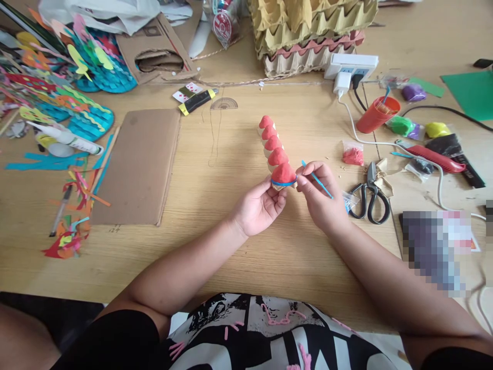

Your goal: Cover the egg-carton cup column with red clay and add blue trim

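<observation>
A strip of egg carton (276, 150) with several red-covered bumps points away from me above the table. A blue band runs around the base of its nearest bump. My left hand (259, 206) is closed on the near end of the strip, thumb at the side and fingers curled below. At the right side of that bump, my right hand (321, 195) touches the blue band with its thumb and fingertips. A thin blue stick tool (318, 180) also sits in the right hand, slanting across its fingers.
Black-handled scissors (370, 192) and a red clay packet (353, 153) lie to the right. Beyond are an orange cup (378, 113), a power strip (351, 66) with cables, and stacked egg trays (308, 31). Cardboard (134, 167) and colourful paper crafts (77, 113) lie at left.
</observation>
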Motion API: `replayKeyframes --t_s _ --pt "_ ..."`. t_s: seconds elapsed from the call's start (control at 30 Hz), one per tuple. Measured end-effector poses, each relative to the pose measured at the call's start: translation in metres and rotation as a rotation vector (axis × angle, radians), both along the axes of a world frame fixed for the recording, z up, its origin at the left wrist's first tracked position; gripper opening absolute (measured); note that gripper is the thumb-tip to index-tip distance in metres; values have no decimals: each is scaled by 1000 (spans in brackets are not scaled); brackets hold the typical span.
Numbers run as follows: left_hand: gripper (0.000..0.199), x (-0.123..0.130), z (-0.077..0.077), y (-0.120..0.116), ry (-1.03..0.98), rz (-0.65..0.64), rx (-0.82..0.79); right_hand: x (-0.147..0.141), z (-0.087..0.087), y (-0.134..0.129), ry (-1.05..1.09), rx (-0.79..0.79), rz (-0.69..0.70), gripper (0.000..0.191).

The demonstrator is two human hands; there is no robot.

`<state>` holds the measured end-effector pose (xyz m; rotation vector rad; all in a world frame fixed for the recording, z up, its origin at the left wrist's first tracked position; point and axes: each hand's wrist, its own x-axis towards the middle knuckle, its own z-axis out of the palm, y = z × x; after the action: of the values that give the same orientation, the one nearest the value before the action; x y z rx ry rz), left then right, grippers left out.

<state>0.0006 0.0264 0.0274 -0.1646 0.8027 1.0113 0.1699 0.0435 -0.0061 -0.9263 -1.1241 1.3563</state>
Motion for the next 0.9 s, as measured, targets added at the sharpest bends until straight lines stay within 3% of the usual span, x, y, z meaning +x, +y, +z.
replayKeyframes --t_s 0.2,0.43,0.57,0.7,0.9 --pt "43 -3 2 1 -18 14 -28 14 3 18 34 -3 -84 41" --pt "42 -5 -3 0 -26 30 22 18 10 16 152 11 62 37" --pt "42 -5 0 1 -8 24 19 16 6 7 47 87 129 29" --pt "47 -4 4 1 -11 21 20 15 6 4 -87 197 113 25" --pt "34 -6 4 0 -8 19 -8 11 16 5 -188 203 32 42"
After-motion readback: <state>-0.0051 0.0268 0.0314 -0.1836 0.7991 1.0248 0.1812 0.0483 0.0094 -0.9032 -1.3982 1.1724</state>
